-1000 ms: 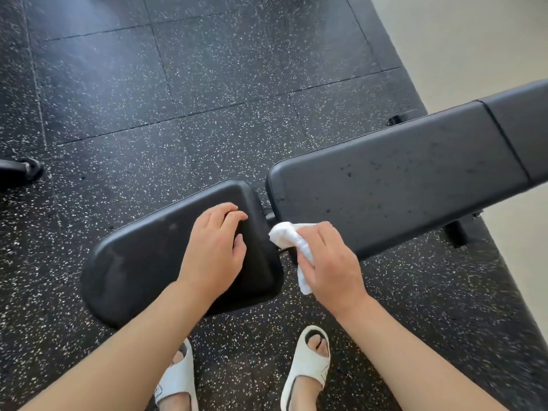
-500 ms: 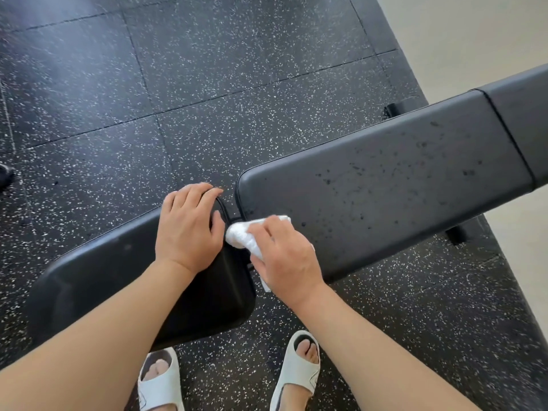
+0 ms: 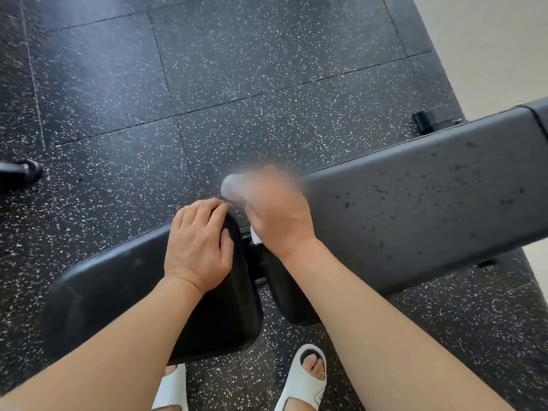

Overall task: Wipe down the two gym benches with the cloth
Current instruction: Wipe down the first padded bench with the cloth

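left hand point(image 3: 198, 247) flat, fingers spread on seat pad point(image 3: 118, 292) far right edge. right hand point(image 3: 278, 215) blurred, clenched around white cloth point(image 3: 232, 183) at back pad point(image 3: 415, 221) left end; speckled floor point(image 3: 237, 69) open beyond.

Black bench point(image 3: 415, 221) on speckled floor point(image 3: 237, 69) — hands, cloth point(image 3: 234, 183) on it.

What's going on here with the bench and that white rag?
A person is wiping down a black gym bench. The right hand holds a white cloth bunched in its fingers and works it along the end of the long back pad, by the gap between the two pads; the fingertips are blurred, so it looks mid-stroke. The left hand rests flat on the edge of the shorter seat pad, bracing it. The person stands on the speckled rubber floor in white sandals.
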`<action>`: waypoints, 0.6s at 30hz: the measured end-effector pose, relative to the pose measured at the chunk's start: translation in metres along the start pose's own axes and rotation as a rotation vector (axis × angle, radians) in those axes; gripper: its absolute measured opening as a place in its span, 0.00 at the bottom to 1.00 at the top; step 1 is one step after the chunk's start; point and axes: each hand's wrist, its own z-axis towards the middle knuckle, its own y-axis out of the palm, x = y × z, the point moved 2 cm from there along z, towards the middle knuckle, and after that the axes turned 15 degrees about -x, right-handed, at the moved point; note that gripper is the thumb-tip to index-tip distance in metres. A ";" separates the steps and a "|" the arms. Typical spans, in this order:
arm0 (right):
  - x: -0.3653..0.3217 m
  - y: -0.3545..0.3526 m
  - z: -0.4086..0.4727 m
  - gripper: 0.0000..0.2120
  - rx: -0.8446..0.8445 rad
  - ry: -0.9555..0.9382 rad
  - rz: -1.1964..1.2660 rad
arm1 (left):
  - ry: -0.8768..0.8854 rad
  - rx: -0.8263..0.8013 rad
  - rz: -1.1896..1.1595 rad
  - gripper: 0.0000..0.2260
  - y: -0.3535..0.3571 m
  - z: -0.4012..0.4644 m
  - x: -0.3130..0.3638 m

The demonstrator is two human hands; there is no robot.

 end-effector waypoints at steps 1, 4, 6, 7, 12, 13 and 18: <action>0.002 0.001 -0.017 0.12 -0.001 -0.016 0.013 | 0.003 0.003 -0.007 0.22 0.000 0.000 0.000; 0.010 0.009 -0.084 0.14 -0.050 -0.118 0.038 | 0.006 0.012 -0.019 0.22 0.000 -0.001 0.001; 0.016 0.015 -0.129 0.14 -0.095 -0.195 0.023 | 0.010 0.017 -0.013 0.22 0.000 -0.001 0.000; 0.021 0.017 -0.145 0.15 -0.110 -0.222 0.017 | 0.011 0.015 -0.011 0.22 0.000 -0.001 0.000; 0.047 0.006 -0.140 0.17 -0.177 -0.308 -0.062 | 0.011 0.004 -0.016 0.22 -0.001 0.001 0.000; 0.050 0.001 -0.125 0.16 -0.159 -0.307 -0.084 | 0.012 0.001 -0.016 0.22 -0.001 0.001 0.000; 0.056 -0.014 -0.030 0.12 0.069 -0.129 -0.116 | 0.001 -0.010 -0.032 0.22 -0.004 -0.001 -0.001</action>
